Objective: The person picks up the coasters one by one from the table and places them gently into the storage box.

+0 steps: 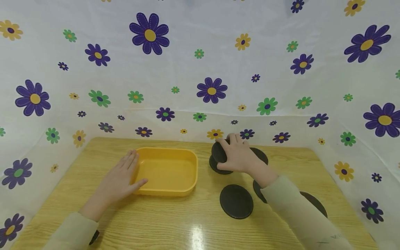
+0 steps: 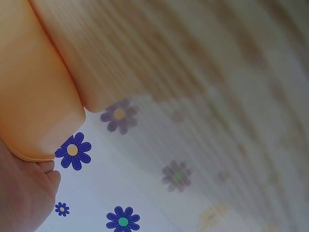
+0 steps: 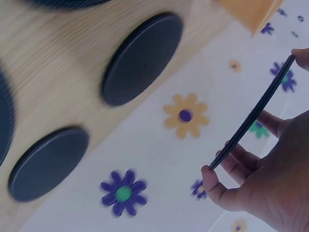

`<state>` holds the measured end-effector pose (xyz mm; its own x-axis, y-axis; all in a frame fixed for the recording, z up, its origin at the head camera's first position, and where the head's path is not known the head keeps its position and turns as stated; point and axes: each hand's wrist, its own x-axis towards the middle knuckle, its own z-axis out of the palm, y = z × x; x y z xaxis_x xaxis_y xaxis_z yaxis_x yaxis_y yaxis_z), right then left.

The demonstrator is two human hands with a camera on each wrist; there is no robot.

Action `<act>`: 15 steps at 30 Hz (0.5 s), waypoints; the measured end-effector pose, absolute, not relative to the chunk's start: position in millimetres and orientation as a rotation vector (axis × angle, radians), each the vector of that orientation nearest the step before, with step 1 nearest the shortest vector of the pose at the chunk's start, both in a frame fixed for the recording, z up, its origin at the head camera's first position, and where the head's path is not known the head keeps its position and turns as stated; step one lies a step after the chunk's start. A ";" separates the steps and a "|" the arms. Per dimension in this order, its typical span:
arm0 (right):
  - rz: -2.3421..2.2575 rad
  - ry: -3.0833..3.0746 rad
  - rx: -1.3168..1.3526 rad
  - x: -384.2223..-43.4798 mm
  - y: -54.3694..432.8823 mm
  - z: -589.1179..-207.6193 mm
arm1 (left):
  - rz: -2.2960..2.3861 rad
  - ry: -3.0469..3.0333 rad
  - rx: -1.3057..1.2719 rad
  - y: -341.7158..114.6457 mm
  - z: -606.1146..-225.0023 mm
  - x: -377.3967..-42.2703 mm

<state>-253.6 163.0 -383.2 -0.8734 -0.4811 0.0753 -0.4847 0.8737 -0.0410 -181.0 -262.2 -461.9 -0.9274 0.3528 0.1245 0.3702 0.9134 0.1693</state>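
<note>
My right hand (image 1: 237,154) holds a thin, round black coaster (image 1: 219,152) by its edges, tilted up off the table. The right wrist view shows the held coaster (image 3: 252,112) nearly edge-on between the thumb and fingers of the hand (image 3: 275,174). Below it another black coaster (image 1: 222,171) lies on the table, partly covered from the head view. At the left, my left hand (image 1: 117,178) rests against the side of a yellow rectangular tray (image 1: 197,170), fingers straight along its left rim and thumb extended over the near-left corner. No object lies in the tray.
Several more black coasters lie flat on the wooden table (image 1: 150,222); one (image 1: 236,201) is nearest the front, others are partly hidden by my right arm. A flower-patterned white sheet (image 1: 181,69) hangs behind and along both sides. A small dark object (image 1: 94,237) shows beside my left sleeve.
</note>
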 end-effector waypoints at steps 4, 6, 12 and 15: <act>0.118 -2.976 0.823 -251.9 139.3 -383.6 | -0.282 -2.979 -0.569 -262.1 -462.2 -181.4; 0.121 -2.973 0.851 -250.2 127.5 -383.0 | -0.282 -2.979 -0.571 -262.0 -462.2 -181.7; 0.148 -2.933 0.957 -244.7 95.7 -383.4 | -0.278 -2.975 -0.572 -262.4 -463.4 -182.9; 0.177 -2.917 1.009 -242.0 82.2 -384.8 | -0.276 -2.975 -0.572 -262.5 -463.2 -182.6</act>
